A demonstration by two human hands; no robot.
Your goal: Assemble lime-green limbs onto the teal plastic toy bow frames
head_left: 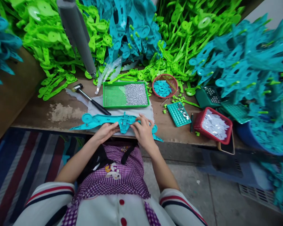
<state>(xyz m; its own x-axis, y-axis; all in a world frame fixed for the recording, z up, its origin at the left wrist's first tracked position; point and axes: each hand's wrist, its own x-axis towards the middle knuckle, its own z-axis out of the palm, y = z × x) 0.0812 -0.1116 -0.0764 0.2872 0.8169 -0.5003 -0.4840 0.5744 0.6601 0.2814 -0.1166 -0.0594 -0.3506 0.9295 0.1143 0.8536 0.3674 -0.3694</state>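
Observation:
A long turquoise plastic part [99,120] lies along the front edge of the bench, its ribbed middle block facing up between my hands. My left hand [108,131] is closed on its near edge, just left of the block, with thumb and fingers close together. At the right side of the block, my right hand [143,129] bends over the part, thumb and forefinger pinched against it and the other fingers raised. Any small piece between those fingertips is hidden. Beyond the part stands a green tray [106,105] holding many small silvery pieces.
A hammer [94,102] lies behind the part. A grey power screwdriver [79,37] hangs above. Rightward are a red basket [165,77] of turquoise bits, a teal tray [175,117] of metal discs and a red box [200,124] of white pieces. Green parts [52,36] pile up behind.

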